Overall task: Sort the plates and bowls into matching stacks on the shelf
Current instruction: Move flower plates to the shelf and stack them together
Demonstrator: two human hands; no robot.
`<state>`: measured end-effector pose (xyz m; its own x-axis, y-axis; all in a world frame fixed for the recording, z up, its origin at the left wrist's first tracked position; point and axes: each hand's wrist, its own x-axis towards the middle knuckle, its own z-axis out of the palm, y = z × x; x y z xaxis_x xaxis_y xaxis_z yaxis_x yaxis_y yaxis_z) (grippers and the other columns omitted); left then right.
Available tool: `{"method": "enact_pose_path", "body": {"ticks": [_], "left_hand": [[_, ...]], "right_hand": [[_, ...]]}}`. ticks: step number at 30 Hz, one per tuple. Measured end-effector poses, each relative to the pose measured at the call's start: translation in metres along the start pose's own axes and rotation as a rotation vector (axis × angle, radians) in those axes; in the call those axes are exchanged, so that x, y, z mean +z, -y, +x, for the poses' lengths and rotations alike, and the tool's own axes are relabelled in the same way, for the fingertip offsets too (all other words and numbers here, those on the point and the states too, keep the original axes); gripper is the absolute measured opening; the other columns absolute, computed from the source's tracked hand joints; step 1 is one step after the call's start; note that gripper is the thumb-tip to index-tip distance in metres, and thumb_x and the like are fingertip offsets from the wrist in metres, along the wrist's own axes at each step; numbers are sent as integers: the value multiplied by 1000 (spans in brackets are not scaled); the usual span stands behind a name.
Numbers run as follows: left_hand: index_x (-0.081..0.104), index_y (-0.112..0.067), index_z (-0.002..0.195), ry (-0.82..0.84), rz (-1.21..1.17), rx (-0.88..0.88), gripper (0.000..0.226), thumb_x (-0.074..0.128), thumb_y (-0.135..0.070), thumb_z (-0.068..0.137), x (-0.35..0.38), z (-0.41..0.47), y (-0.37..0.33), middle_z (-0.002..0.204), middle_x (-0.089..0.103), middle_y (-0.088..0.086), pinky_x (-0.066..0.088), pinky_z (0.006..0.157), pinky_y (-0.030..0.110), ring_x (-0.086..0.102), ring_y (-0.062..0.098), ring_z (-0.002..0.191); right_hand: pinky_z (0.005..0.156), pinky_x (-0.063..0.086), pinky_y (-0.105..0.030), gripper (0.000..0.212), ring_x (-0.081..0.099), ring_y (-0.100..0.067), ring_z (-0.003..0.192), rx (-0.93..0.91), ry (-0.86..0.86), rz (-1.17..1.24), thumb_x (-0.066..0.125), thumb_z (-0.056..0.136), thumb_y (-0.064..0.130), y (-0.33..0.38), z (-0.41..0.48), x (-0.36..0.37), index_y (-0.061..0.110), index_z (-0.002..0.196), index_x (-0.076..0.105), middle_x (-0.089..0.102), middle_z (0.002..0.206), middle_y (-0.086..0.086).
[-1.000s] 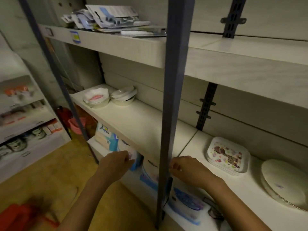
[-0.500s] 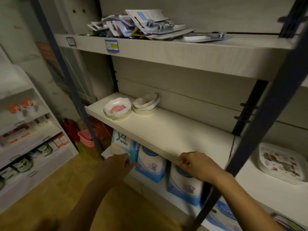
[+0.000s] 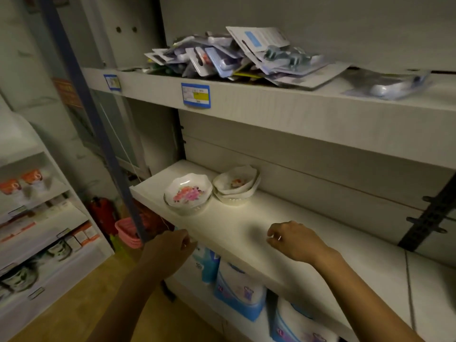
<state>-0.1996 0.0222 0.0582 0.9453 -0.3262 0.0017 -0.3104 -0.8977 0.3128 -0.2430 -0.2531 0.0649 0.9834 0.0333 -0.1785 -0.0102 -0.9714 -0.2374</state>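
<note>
The view is swinging leftward compared with a second ago, so the side rack [image 3: 37, 218] at far left is showing more of itself, though its goods are smearing into blur and I am not making out what they are. The blue post [image 3: 98, 134], which was cutting the scene in half, is now standing off to the left. Just right of it the left hand [image 3: 170, 251] is coming up to the front edge of the middle shelf [image 3: 246, 233]. Its fingers are curling under, away from the camera, so I cannot tell whether it is pinching the edge or holding nothing. Further back on that shelf the task's things are sitting side by side: the floral bowls [image 3: 188, 193] in one stack, the white bowls [image 3: 237, 185] nested just beside them (the topmost tilting a little). The right hand [image 3: 296, 243] is now hanging over the bare board rather than at its lip, fingers loosely bent and carrying nothing. Past the right border the square patterned plates and the round white plates are no longer showing. By my judgement the person is turning to the bowl end, where the bowls are already looking matched, though the number in each stack is proving hard to count
</note>
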Motion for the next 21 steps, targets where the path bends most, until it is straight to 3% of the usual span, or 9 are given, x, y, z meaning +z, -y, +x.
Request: {"method": "enact_pose_path", "body": {"ticks": [4, 7, 10, 13, 16, 19, 21], "left_hand": [[50, -23, 81, 2, 14, 57, 19, 49, -40, 91, -9, 47, 13, 69, 52, -12, 46, 66, 16, 55, 6, 67], [51, -23, 83, 31, -10, 92, 19, 47, -40, 91, -13, 80, 23, 74, 57, -9, 50, 76, 23, 60, 10, 74], [58, -18, 92, 41, -12, 146, 25, 45, -39, 92, -15, 110, 31, 78, 58, -6, 51, 80, 24, 61, 12, 77], [60, -16, 95, 32, -12, 187, 27, 45, -39, 93, -17, 139, 40, 78, 54, -8, 45, 74, 20, 55, 9, 74], [56, -19, 81, 7, -6, 237, 27, 46, -41, 91, -18, 167, 50, 65, 48, -12, 36, 61, 14, 48, 4, 63], [66, -14, 89, 33, 4, 259, 33, 47, -42, 90, -18, 193, 60, 79, 67, 0, 44, 69, 25, 61, 16, 77], [66, -18, 88, 73, -7, 283, 30, 47, -41, 91, -20, 205, 71, 79, 67, -1, 43, 66, 24, 62, 18, 79]], "right_hand": [[89, 47, -35, 36, 57, -24, 109, 51, 5, -59, 40, 93, 44, 5, 56, -11, 26, 120, 57, 61, 122, -2], [88, 45, -32, 36, 56, -24, 112, 89, 13, -60, 41, 94, 42, 6, 85, -20, 23, 120, 57, 60, 125, -3], [78, 42, -29, 35, 58, -25, 108, 131, 2, -35, 39, 97, 36, 10, 106, -28, 16, 117, 59, 62, 122, -6], [72, 41, -28, 38, 58, -24, 89, 236, -81, 47, 35, 98, 35, 13, 131, -29, 10, 108, 62, 66, 112, -11], [72, 42, -31, 43, 62, -29, 92, 343, -168, 101, 33, 99, 38, 17, 158, -26, 7, 104, 62, 66, 107, -14], [74, 43, -32, 45, 62, -32, 97, 442, -217, 137, 32, 99, 38, 24, 185, -22, 4, 108, 60, 66, 108, -17], [74, 41, -31, 46, 60, -33, 102, 534, -231, 170, 32, 98, 40, 30, 201, -20, 4, 116, 55, 62, 114, -17]]}}
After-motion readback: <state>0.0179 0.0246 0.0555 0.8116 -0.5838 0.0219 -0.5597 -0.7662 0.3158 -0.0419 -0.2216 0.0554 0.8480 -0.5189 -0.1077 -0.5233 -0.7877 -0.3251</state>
